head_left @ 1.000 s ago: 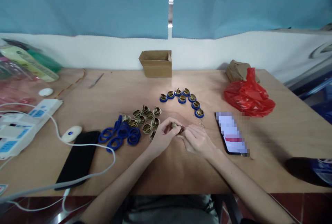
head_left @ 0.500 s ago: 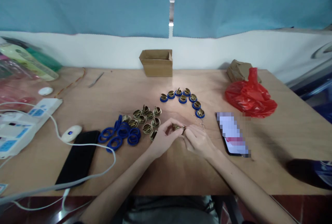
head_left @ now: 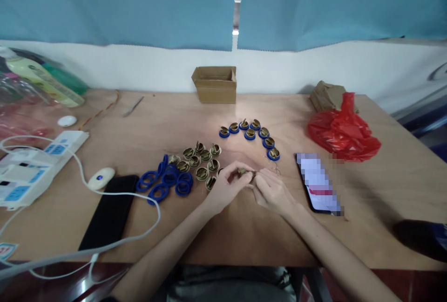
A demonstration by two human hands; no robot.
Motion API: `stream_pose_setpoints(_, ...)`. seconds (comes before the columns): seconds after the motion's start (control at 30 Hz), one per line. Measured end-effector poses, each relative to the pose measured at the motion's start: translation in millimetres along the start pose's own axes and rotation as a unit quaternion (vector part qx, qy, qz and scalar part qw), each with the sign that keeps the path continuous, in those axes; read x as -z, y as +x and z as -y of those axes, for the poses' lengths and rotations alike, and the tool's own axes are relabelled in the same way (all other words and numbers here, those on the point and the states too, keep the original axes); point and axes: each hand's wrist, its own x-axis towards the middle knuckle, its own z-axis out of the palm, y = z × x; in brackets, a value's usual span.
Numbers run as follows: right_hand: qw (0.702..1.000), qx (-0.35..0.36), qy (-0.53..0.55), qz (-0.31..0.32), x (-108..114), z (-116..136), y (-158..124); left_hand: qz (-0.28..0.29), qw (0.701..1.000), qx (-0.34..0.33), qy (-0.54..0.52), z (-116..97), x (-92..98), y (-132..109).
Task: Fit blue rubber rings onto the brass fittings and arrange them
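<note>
My left hand and my right hand meet over the middle of the wooden table, both pinching one small brass part between their fingertips. Just left of my left hand lies a cluster of bare brass parts, and further left a pile of blue rubber rings. Behind my hands an arc of brass parts fitted with blue rings is laid out. A few thin wire springs lie by my right hand.
A lit phone lies right of my hands and a black phone lies to the left, by a white cable. A cardboard box stands at the back; a red plastic bag sits far right, a power strip far left.
The view has shifted slightly, so everything sits a little to the right. My hands stay together on the brass part, with only small finger movements.
</note>
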Motion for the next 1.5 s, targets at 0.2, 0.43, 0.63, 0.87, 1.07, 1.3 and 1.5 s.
stream_pose_setpoints(0.2,1.0,0.002,0.025,0.004,-1.2,5.5,-0.6,0.001,0.999,0.03,-0.016,0.6,1.2,1.5)
stream_pose_setpoints(0.43,0.999,-0.011,0.045,0.016,8.8,6.4,3.6,0.007,0.998,0.028,-0.05,-4.0,6.5,1.9)
stream_pose_setpoints(0.63,0.999,-0.019,0.033,0.039,15.1,5.7,9.0,0.018,0.998,0.028,-0.059,-2.9,11.0,1.5)
stream_pose_setpoints(0.87,0.995,-0.035,0.072,0.061,15.5,3.6,7.1,0.033,0.997,0.031,-0.062,-4.5,11.4,1.2)
stream_pose_setpoints(1.07,0.979,-0.111,0.145,0.091,25.7,8.4,11.7,-0.007,0.992,0.059,-0.109,-1.2,12.6,4.6)
stream_pose_setpoints(1.3,0.959,-0.2,0.198,0.037,24.2,5.5,11.6,-0.037,0.976,0.095,-0.19,1.5,11.3,5.4)
stream_pose_setpoints(1.5,0.952,-0.218,0.215,0.028,22.0,6.0,13.4,-0.039,0.985,0.066,-0.154,-3.2,10.3,4.1)
